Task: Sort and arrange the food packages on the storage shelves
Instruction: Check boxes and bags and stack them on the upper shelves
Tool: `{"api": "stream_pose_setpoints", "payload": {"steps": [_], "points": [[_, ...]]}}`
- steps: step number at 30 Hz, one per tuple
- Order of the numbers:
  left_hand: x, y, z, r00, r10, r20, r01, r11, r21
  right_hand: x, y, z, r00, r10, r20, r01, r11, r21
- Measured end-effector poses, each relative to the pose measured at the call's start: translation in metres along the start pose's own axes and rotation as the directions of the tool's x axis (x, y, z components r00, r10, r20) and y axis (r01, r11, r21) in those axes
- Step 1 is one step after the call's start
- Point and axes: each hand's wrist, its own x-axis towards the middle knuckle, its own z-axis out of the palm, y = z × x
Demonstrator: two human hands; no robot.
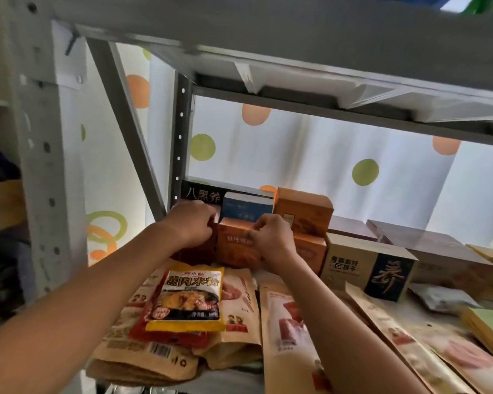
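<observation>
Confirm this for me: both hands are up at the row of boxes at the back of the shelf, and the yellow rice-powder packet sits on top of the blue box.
One detail is wrong. The head view shows the yellow packet lying on the stack of brown pouches at the front of the shelf, not on the blue box. Both the left hand and right hand are at the boxes.

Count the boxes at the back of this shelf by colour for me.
Orange boxes: 3
Blue box: 1
Black box: 1
Tan and navy box: 1
Dark brown boxes: 2
Total: 8
</observation>
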Motion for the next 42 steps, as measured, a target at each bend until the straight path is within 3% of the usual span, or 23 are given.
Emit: {"api": "stream_pose_setpoints", "payload": {"steps": [8,11,15,18,25,34,42], "points": [[0.007,0.012,0.002,0.998,0.004,0.057,-0.019,0.964,0.264,0.011,0.008,-0.007,0.983,-0.015,0.184,0.016,1.0,-0.001],[0.009,0.019,0.004,0.998,-0.025,0.056,0.008,0.959,0.283,0.01,0.013,-0.019,0.983,-0.099,0.157,0.111,0.991,-0.068],[0.012,0.022,0.005,0.998,-0.037,0.05,0.022,0.964,0.266,0.011,0.018,-0.044,0.977,-0.215,0.015,0.215,0.966,-0.142],[0.011,0.018,0.006,0.998,-0.031,0.054,0.015,0.964,0.267,0.013,0.029,-0.06,0.966,-0.256,0.029,0.255,0.939,-0.231],[0.006,0.014,0.01,0.999,-0.016,0.036,0.007,0.971,0.24,0.011,0.057,-0.067,0.976,0.007,0.216,0.062,0.949,-0.31],[-0.008,0.007,0.009,0.997,-0.048,0.059,0.044,0.997,0.068,-0.004,0.049,-0.068,0.997,-0.054,0.061,0.072,0.933,-0.353],[-0.011,0.006,0.01,0.99,-0.009,0.144,-0.008,0.994,0.112,-0.017,0.03,-0.086,0.985,-0.161,-0.065,0.127,0.923,-0.363]]}}
